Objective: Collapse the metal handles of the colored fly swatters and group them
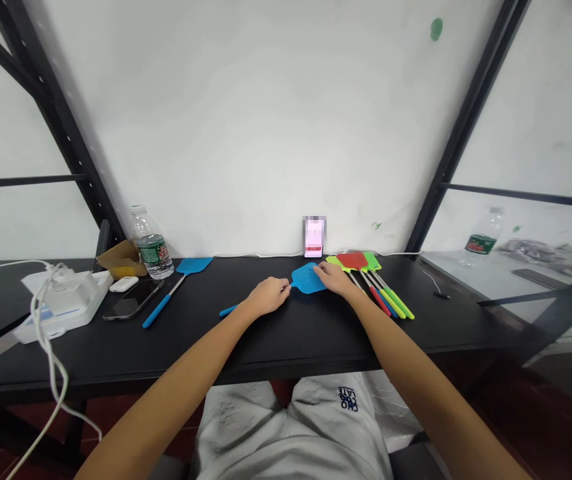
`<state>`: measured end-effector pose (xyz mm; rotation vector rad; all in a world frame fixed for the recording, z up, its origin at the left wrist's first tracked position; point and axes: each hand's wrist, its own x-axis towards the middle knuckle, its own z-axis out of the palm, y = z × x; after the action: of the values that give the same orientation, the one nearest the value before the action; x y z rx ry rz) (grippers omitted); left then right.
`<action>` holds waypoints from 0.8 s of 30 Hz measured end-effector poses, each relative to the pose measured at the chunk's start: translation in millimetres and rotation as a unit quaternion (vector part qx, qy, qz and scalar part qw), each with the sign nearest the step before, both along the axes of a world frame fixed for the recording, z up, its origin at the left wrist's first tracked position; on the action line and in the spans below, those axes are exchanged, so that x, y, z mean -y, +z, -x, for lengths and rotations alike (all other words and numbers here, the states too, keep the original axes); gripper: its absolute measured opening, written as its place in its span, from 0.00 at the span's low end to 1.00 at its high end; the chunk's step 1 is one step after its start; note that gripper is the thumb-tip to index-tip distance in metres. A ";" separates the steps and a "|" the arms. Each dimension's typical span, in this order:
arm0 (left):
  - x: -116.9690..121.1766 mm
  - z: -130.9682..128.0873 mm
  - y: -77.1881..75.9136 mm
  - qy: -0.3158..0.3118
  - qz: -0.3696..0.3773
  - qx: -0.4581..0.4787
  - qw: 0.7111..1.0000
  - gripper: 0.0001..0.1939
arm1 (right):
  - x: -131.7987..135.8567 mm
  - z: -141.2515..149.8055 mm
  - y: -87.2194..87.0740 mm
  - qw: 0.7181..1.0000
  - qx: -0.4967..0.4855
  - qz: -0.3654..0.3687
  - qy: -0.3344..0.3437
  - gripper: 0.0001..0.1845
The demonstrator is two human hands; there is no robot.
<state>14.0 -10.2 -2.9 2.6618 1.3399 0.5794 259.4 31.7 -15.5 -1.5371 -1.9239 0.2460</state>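
A blue fly swatter lies across the middle of the black table, its mesh head to the right and the end of its blue handle showing left of my wrist. My left hand is closed around the shaft near the head. The fingers of my right hand grip the right edge of the mesh head. Just right of that hand is a pile of fly swatters with red, green and yellow-green heads, handles fanned toward me. Apart on the left lies another blue fly swatter.
A phone with a lit screen leans on the wall. At the left are a water bottle, a cardboard box, a dark phone, a white case and a white power strip with cables. Another bottle stands far right.
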 end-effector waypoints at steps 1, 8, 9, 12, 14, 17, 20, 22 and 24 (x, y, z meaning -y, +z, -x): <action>0.0 0.0 0.1 0.000 0.000 -0.001 1.000 0.17 | -0.5 -0.2 -0.5 1.000 0.001 0.001 0.000 0.18; -0.5 -0.4 -0.8 0.007 0.003 0.005 1.000 0.19 | -1.1 -0.3 -0.6 1.000 0.004 0.005 -0.007 0.17; -0.7 -0.4 -0.9 0.009 0.005 0.006 1.000 0.19 | -0.9 -0.2 -0.4 1.000 0.002 0.006 -0.007 0.17; -0.9 -0.8 -1.1 0.014 0.008 0.011 1.000 0.19 | 0.1 0.2 0.7 1.000 -0.002 0.006 -0.010 0.17; -0.7 -0.9 -1.0 0.016 0.009 0.015 1.000 0.20 | 0.9 0.4 1.4 1.000 0.000 0.006 -0.013 0.17; -0.1 -1.0 -0.4 0.022 0.012 0.017 1.000 0.20 | 1.8 0.4 1.9 1.000 0.000 0.006 -0.015 0.17; 0.6 -0.7 0.5 0.030 0.016 0.016 0.999 0.21 | 1.9 0.2 2.2 1.000 -0.013 0.007 -0.020 0.16; 1.0 -0.2 1.0 0.037 0.017 0.015 0.999 0.22 | 1.8 0.0 3.2 0.999 -0.034 0.012 -0.021 0.14; 1.0 0.4 1.4 0.044 0.018 0.013 0.999 0.22 | 1.5 -0.5 5.1 0.998 -0.062 0.025 -0.017 0.12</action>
<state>13.6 -11.2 -1.6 2.5690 1.4530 0.5915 259.8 30.2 -10.4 -1.5484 -1.8054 0.3678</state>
